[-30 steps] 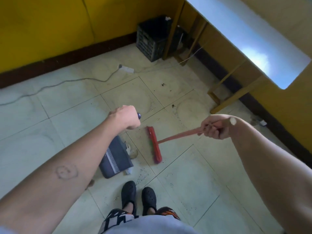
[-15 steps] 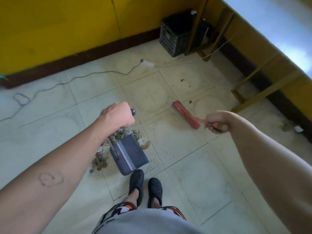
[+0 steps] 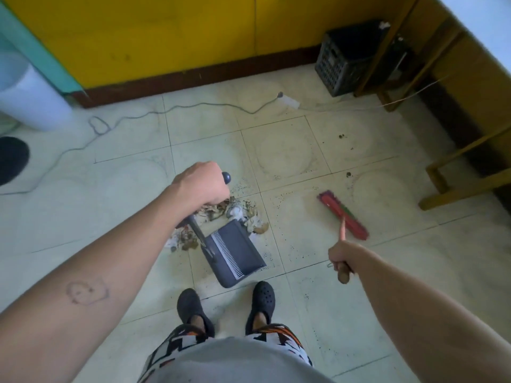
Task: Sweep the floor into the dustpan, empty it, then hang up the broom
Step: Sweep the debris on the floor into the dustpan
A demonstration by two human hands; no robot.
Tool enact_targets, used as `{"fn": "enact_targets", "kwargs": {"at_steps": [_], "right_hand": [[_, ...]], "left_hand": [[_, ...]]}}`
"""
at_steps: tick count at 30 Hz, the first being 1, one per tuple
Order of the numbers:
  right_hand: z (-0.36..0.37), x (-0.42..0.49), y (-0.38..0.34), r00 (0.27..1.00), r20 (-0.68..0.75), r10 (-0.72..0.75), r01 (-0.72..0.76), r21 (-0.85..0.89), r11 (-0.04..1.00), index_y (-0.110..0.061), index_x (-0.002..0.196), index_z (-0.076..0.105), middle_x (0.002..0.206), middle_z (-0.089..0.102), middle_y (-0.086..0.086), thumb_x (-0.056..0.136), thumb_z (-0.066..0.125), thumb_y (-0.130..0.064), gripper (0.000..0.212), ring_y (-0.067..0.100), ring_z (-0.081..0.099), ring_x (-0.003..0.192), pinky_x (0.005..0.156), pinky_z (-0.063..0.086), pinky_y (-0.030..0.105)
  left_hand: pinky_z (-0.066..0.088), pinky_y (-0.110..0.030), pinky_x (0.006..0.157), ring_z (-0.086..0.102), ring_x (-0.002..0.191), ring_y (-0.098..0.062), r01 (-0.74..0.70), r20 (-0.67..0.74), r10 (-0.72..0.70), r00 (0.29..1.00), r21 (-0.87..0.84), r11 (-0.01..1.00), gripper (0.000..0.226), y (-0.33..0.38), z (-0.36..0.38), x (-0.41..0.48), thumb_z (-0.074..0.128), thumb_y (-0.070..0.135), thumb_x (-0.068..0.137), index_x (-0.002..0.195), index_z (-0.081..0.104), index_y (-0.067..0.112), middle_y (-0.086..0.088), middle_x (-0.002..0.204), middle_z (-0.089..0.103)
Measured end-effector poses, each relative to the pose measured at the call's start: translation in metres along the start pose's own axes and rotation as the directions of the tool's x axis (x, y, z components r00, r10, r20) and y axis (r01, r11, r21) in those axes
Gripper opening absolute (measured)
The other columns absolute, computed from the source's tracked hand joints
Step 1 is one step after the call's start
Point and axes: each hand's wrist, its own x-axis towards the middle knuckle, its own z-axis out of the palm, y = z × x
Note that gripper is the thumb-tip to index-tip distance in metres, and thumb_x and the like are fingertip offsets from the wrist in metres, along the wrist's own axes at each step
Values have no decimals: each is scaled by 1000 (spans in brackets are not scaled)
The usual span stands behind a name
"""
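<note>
Grey plastic dustpan (image 3: 235, 251) — stands on the pale tiled floor (image 3: 290, 150) just ahead of two black shoes (image 3: 264, 297). Its long handle (image 3: 197, 230) rises to the left grip (image 3: 203, 186), which is clenched round the handle's upper end, the rounded cap showing past the knuckles.

Litter pile (image 3: 237, 212), dry leaves and paper scraps: on the floor against the pan's far edge, spilling round its left side.

Red broom (image 3: 344, 215): head low at the floor to the right of the pan, well apart from the pile, slightly blurred. Its pinkish shaft slants back to the right grip (image 3: 341, 258), fingers wrapped round it near the wooden end.

Dark specks: scattered over the tiles between pan and broom.

Black crate (image 3: 345, 56) — against the yellow wall (image 3: 166, 37), beside the wooden desk (image 3: 464, 186) at right.

Grey cord (image 3: 166, 109): trailing across the floor near the wall.
</note>
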Motion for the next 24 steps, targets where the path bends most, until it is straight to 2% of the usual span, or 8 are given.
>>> {"fn": "enact_targets", "kwargs": {"at_steps": [4, 8, 10, 13, 15, 18, 20, 24], "right_hand": [[28, -20, -34, 997, 77, 12, -9, -46, 999, 7, 132, 29, 61, 46, 10, 90, 33, -5, 44, 13, 39, 30, 30, 29, 13], [57, -54, -79, 991, 135, -16, 1, 113, 994, -2, 93, 43, 61, 45, 11, 91, 36, -4, 7, 14, 43, 44, 41, 36, 22], [79, -76, -114, 987, 156, -29, -19, 296, 955, -4, 81, 42, 57, 44, 10, 90, 38, 1, 10, 14, 43, 39, 38, 39, 20], [97, -98, -164, 972, 193, -131, 7, 539, 842, -2, 59, 50, 42, 43, 7, 93, 40, 3, 36, 13, 42, 31, 33, 37, 14], [108, -113, -203, 966, 210, -150, -29, 663, 748, -2, 68, 50, 43, 49, 7, 92, 49, -1, 24, 13, 48, 34, 31, 43, 17], [122, -134, -248, 957, 232, -173, -64, 754, 654, -2, 84, 50, 49, 52, 7, 89, 52, -6, 7, 17, 49, 27, 27, 41, 19], [134, -147, -275, 938, 278, -207, -89, 770, 632, -2, 84, 49, 60, 47, 4, 91, 49, -7, 9, 17, 48, 26, 26, 40, 18], [155, -177, -316, 925, 300, -232, -105, 791, 603, -5, 71, 44, 56, 44, 3, 93, 41, -5, 22, 14, 47, 26, 28, 41, 16]], "left_hand": [[42, -29, 56, 52, 60, -22, 38, 2, -38, 999, -42, 998, 13, -43, 2, -1, 53, 16, 86, 94, 56, 5, -7, 74, 51], [41, -29, 58, 51, 61, -21, 31, 38, -28, 999, -97, 995, 11, -88, 5, -7, 52, 16, 85, 89, 55, 7, -7, 75, 53], [41, -29, 58, 53, 64, -23, 34, 51, -27, 998, -132, 991, 7, -131, 7, -12, 51, 15, 85, 83, 51, 8, -8, 77, 55], [40, -28, 55, 53, 62, -20, 43, 27, -39, 999, -174, 984, 9, -184, 10, -15, 54, 17, 85, 83, 50, 9, -6, 76, 55], [41, -28, 56, 52, 61, -19, 63, 22, -59, 998, -208, 976, 9, -223, 12, -19, 53, 18, 87, 85, 51, 9, -6, 75, 55], [41, -28, 59, 50, 59, -20, 95, 33, -90, 995, -243, 965, 8, -270, 16, -23, 51, 17, 88, 85, 51, 9, -4, 74, 53], [41, -28, 59, 50, 59, -21, 114, 32, -110, 993, -269, 956, 8, -304, 17, -26, 50, 15, 88, 88, 55, 9, -4, 73, 53], [39, -27, 55, 53, 62, -20, 156, 38, -151, 988, -291, 944, 16, -361, 18, -31, 47, 15, 90, 100, 58, 10, -4, 79, 55]]}}
